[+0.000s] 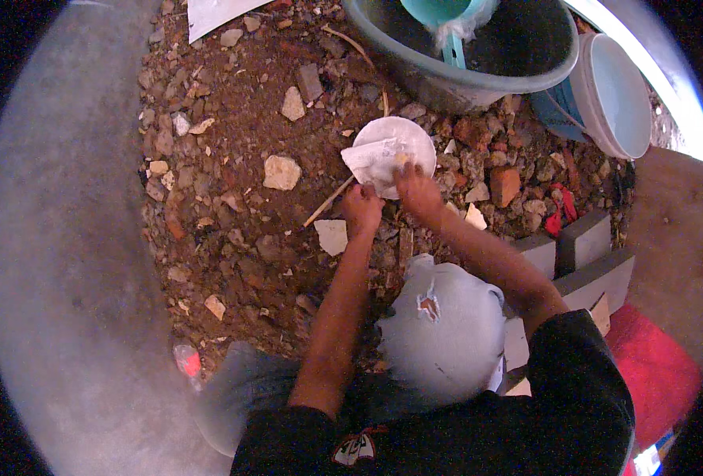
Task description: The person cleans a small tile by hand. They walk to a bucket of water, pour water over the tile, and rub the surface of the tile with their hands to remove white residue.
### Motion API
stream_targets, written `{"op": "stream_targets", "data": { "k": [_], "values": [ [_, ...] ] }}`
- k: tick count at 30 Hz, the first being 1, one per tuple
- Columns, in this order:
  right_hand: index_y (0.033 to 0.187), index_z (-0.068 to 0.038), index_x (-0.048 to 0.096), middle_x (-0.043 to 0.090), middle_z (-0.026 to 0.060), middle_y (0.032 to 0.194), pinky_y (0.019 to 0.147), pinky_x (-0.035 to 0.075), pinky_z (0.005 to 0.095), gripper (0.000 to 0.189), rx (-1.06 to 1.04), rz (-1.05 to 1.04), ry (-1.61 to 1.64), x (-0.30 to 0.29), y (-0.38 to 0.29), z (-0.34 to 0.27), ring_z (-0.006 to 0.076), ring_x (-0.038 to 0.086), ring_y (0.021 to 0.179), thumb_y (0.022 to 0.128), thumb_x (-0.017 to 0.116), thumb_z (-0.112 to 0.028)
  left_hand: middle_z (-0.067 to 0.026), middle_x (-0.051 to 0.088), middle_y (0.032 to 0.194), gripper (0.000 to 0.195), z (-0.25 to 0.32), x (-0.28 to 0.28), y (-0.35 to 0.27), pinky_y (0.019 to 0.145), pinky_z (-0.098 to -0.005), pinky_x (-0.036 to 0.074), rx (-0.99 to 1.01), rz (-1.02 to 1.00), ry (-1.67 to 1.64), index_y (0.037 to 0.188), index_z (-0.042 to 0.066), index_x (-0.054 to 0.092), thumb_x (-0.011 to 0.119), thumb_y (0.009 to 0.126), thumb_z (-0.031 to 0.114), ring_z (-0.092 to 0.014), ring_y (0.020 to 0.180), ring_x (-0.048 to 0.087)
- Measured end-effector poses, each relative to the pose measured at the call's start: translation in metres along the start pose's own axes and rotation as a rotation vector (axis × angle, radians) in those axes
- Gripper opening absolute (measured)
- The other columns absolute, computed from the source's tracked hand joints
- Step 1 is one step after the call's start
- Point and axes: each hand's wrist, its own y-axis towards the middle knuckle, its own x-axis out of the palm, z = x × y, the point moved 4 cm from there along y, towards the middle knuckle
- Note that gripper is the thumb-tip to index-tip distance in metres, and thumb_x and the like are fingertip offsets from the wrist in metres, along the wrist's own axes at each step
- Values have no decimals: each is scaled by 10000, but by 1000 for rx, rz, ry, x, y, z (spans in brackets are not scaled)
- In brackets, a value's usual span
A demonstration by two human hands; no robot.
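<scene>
A shallow round dish, coated in white, sits on the rubble before me. A flat white wedge-shaped piece lies across it and juts past its left rim. My left hand has its fingers curled on the dish's near-left edge. Over the dish's near-right side is my right hand, blurred, with its fingers bent down into the white. Something small and yellowish shows at those fingertips; whether they grip it is unclear. A thin stick slants down and left from beside the dish.
Beyond the dish stands a large grey tub with a turquoise dipper in it. A pale bucket leans to its right. Grey blocks and a brick piece lie right; a plastic bottle lies near-left, beside smooth floor.
</scene>
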Motion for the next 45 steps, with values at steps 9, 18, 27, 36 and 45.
{"op": "stream_targets", "data": {
  "k": [9,18,27,36,45],
  "values": [
    [1164,2,415,526,238,969,566,528,438,419,-153,41,69,2,3,-18,342,591,837,776,499,-129,-155,608,633,290,1,-13,-2,594,-373,479,42,11,182,801,-41,536,465,868,232,-258,570,626],
    [1165,-66,447,560,223,937,500,524,385,418,-84,270,-85,24,32,19,314,611,721,776,516,-202,-125,614,661,240,1,3,-14,499,-318,475,4,-60,-37,821,-28,527,469,868,200,-209,541,610],
    [1186,-83,417,556,175,925,637,516,393,510,53,93,356,-25,-2,48,344,577,818,699,567,-65,-63,585,625,269,8,-17,10,482,-290,467,-179,-220,-166,828,-7,538,505,872,257,-147,503,573],
    [1270,-89,387,545,177,1067,765,464,448,633,-187,150,240,-2,-33,20,351,517,918,670,587,-94,-75,573,703,219,-26,17,19,498,-292,461,111,-74,-140,987,15,556,531,842,177,-151,588,567],
    [1283,-95,388,527,177,959,715,492,407,623,-191,121,310,-15,7,-12,337,525,898,678,527,-42,-128,545,795,247,-38,-4,50,493,-340,474,166,14,66,946,12,550,579,780,192,-237,602,547]
  ]
}}
